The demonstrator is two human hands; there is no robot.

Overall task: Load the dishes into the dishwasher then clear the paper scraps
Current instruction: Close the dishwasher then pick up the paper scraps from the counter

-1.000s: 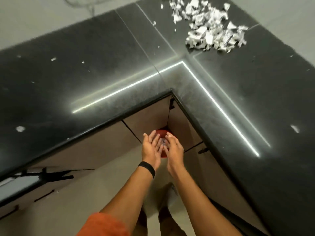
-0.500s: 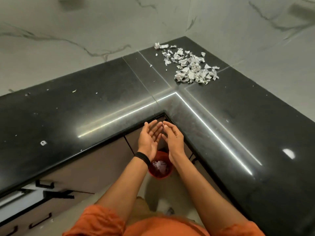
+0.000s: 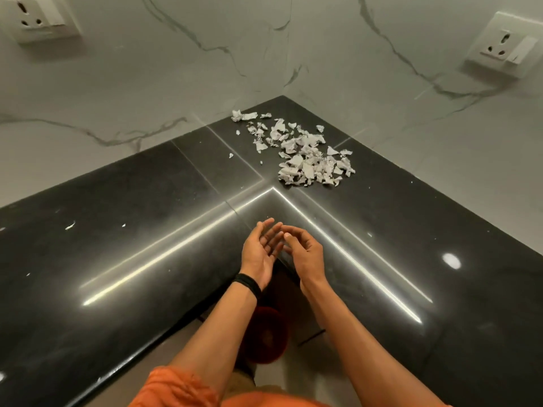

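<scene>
- While my left hand (image 3: 260, 255) and right hand (image 3: 307, 254) hung with fingers (image 3: 271, 239) loose and empty, paper scraps (image 3: 305, 161) lay beyond on the desk (image 3: 141, 230).
- I judged a two-sided scoop best.

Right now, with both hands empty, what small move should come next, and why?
Probably reach the left hand and right hand forward to scoop from the pile of torn white paper scraps. Both hands are open and empty, the pile lies in the back corner of the glossy black stone countertop, and the round red bin stands below.
</scene>
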